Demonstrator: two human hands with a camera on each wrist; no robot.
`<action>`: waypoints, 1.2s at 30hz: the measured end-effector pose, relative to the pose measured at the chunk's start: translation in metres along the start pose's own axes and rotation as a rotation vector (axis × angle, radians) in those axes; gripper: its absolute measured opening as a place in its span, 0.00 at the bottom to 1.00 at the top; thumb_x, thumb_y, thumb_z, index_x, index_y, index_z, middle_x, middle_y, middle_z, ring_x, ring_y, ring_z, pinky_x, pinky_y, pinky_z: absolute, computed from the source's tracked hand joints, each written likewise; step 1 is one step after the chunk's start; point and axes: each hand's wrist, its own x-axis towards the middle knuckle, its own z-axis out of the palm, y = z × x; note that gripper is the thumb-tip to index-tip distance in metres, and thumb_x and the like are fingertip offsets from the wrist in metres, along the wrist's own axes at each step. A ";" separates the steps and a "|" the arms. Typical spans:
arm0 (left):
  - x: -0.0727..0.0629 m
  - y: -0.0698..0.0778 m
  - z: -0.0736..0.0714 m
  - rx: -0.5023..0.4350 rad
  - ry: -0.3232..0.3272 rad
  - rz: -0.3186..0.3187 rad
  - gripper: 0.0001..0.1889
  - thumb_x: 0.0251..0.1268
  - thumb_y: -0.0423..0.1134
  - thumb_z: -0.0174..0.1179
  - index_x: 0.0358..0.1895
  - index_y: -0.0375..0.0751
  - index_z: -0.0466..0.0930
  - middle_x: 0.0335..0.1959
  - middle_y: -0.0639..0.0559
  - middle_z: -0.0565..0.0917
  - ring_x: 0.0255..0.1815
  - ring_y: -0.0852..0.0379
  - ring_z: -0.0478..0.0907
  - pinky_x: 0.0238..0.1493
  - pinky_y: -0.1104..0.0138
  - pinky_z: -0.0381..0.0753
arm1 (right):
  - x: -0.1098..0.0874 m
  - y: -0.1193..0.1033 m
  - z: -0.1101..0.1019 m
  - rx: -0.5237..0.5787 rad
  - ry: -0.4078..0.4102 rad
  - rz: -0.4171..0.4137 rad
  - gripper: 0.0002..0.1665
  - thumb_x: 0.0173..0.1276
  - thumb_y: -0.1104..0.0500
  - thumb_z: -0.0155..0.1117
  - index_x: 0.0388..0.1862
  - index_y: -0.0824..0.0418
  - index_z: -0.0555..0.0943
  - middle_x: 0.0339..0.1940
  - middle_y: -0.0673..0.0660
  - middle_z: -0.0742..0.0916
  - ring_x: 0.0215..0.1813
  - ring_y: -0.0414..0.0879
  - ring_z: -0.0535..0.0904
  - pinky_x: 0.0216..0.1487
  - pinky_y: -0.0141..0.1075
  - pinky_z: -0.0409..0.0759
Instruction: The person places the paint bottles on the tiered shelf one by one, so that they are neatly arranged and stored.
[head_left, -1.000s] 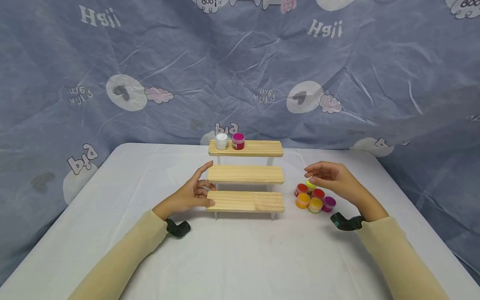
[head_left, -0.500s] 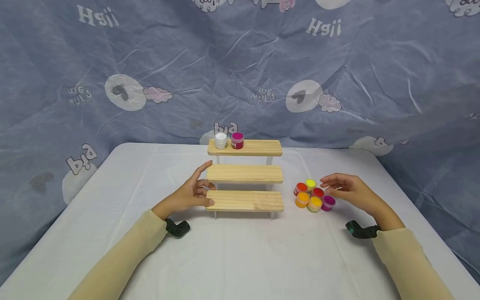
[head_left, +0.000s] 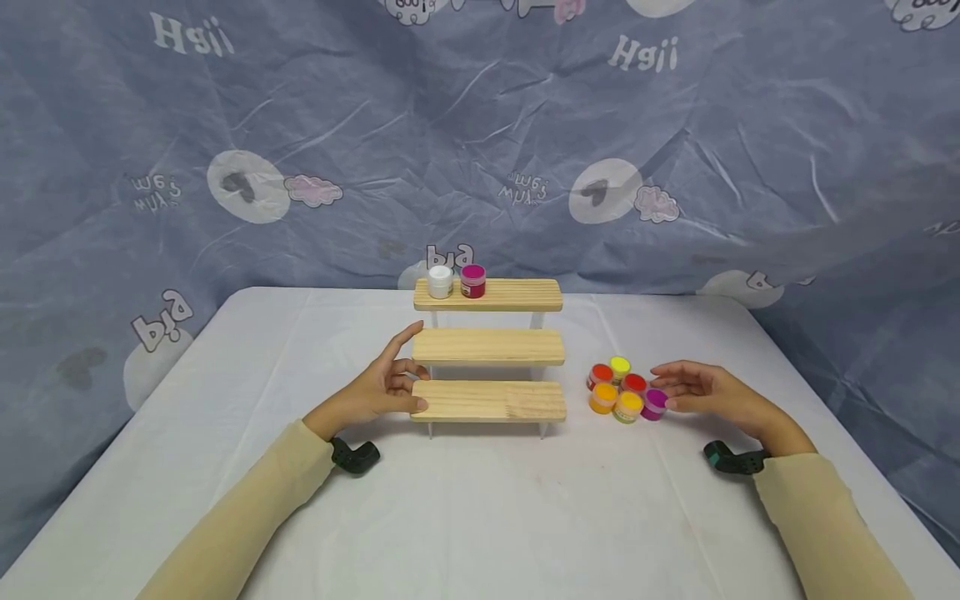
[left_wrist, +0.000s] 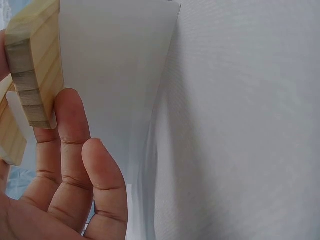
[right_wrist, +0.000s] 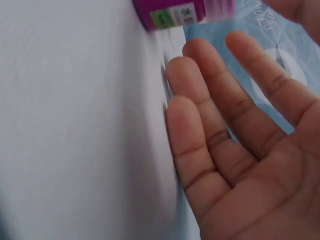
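Note:
A three-step wooden display shelf [head_left: 489,401] stands mid-table. My left hand [head_left: 378,387] grips the left end of its lowest board [left_wrist: 37,65], thumb on top and fingertips underneath, while the index finger reaches up beside the middle board [head_left: 489,346]. To the right, my right hand [head_left: 712,393] holds nothing; its fingers are relaxed, close to a small purple paint jar [head_left: 654,404]. In the right wrist view that purple jar [right_wrist: 172,12] appears just beyond the fingertips, apart from them. Around it are two red jars [head_left: 633,383], an orange jar [head_left: 603,398], an amber-yellow jar [head_left: 628,407] and a bright yellow jar [head_left: 619,367].
On the top board [head_left: 525,293] a white jar [head_left: 440,282] and a magenta jar [head_left: 473,282] stand side by side at the left. White cloth covers the table [head_left: 480,517]. A blue-grey printed curtain [head_left: 465,125] hangs behind it.
My right hand has moved rightward and down, from above the bright yellow jar to the right side of the purple jar. My left hand keeps its grip on the shelf.

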 end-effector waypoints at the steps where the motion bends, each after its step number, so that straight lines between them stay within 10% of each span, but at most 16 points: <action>1: 0.000 0.000 0.000 -0.001 -0.001 0.000 0.64 0.64 0.22 0.72 0.91 0.52 0.32 0.55 0.41 0.79 0.37 0.59 0.79 0.38 0.71 0.80 | -0.001 0.002 -0.001 0.009 -0.009 -0.005 0.33 0.77 0.66 0.68 0.74 0.80 0.69 0.65 0.65 0.85 0.56 0.39 0.85 0.55 0.30 0.85; 13: 0.000 0.000 0.001 0.016 0.011 -0.001 0.64 0.64 0.23 0.72 0.91 0.54 0.34 0.55 0.39 0.79 0.38 0.58 0.80 0.38 0.70 0.81 | -0.002 0.013 0.000 0.002 -0.062 -0.074 0.32 0.73 0.70 0.72 0.71 0.81 0.72 0.59 0.42 0.85 0.55 0.38 0.82 0.57 0.26 0.82; 36: -0.001 0.000 0.001 0.003 0.007 -0.002 0.64 0.64 0.23 0.72 0.91 0.55 0.34 0.56 0.40 0.78 0.37 0.58 0.79 0.37 0.71 0.79 | 0.000 0.010 0.002 -0.012 -0.083 -0.077 0.20 0.75 0.67 0.71 0.62 0.74 0.80 0.52 0.51 0.88 0.51 0.43 0.84 0.53 0.30 0.83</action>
